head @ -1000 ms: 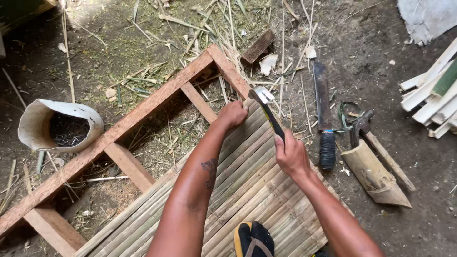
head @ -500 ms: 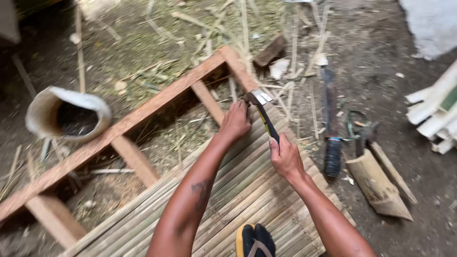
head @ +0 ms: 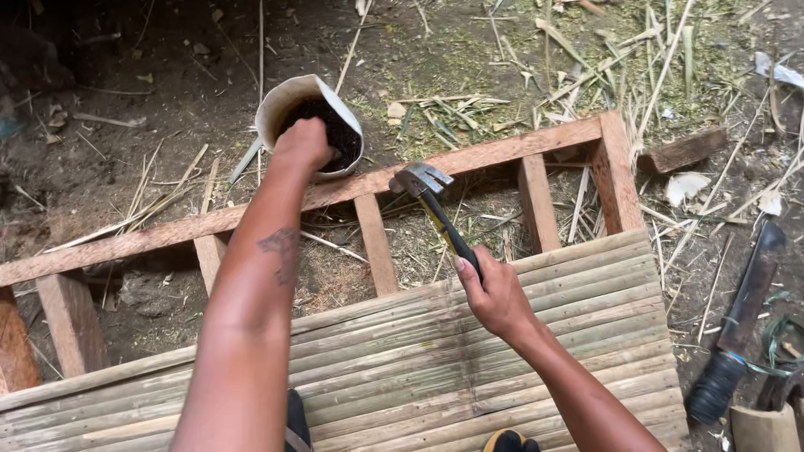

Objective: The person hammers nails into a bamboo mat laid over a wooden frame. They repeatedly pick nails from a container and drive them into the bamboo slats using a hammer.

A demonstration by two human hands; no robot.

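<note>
Two arms out, left hand (head: 301, 144) in cup (head: 276, 105), right hand (head: 494, 295) gripping hammer (head: 435, 209)

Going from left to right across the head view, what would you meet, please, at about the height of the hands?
Left hand in the white container → hammer → right hand on its handle → red wooden frame's right upright → large knife on the ground.

Soft, even daylight falls brightest at the upper right, the upper left corner lies dim, shadows are faint, and focus is sharp.
</note>
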